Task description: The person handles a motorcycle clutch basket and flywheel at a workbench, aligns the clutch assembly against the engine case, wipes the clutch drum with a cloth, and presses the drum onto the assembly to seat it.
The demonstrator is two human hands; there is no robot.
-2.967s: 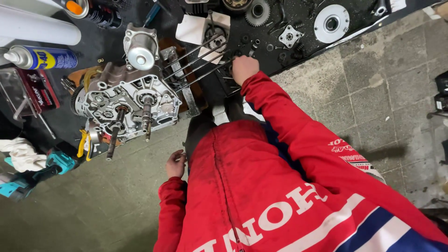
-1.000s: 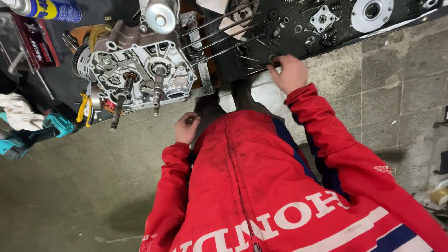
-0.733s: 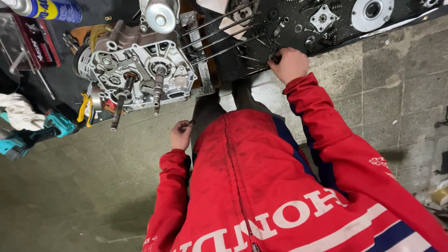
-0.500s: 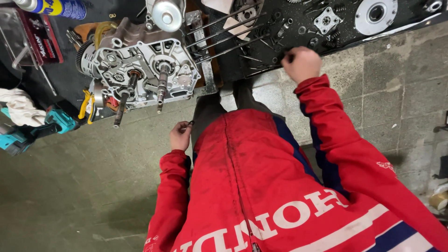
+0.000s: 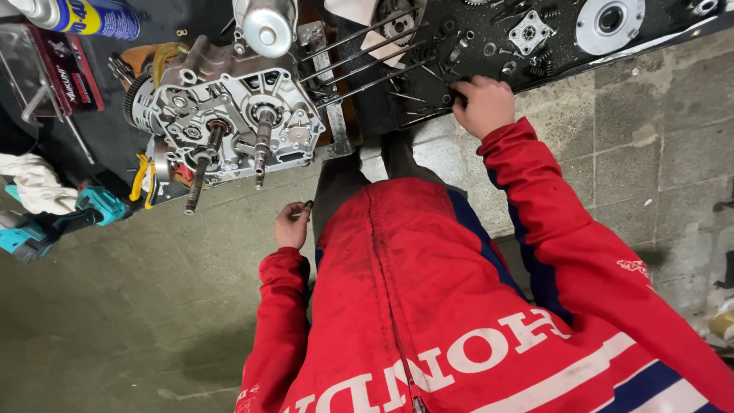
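Right hand [image 5: 483,103] reaches out to the black mat [image 5: 428,84] strewn with small dark metal parts; fingers curl down over something at the mat's near edge, but I cannot tell what they pinch, or whether anything.

Left hand [image 5: 292,224] sits low by the red jacket, fingertips closed on a small dark bolt-like piece [image 5: 307,205], apart from the silver aluminium engine crankcase [image 5: 229,122] with its two upright shafts.

Risks as I judge them: the small piece could slip from that light pinch and roll off across the concrete floor [image 5: 115,306]; the reaching sleeve could sweep loose springs and screws off the mat.

Right fingertips hidden. The blue-and-yellow spray can [image 5: 84,15] is cut off at the top edge.
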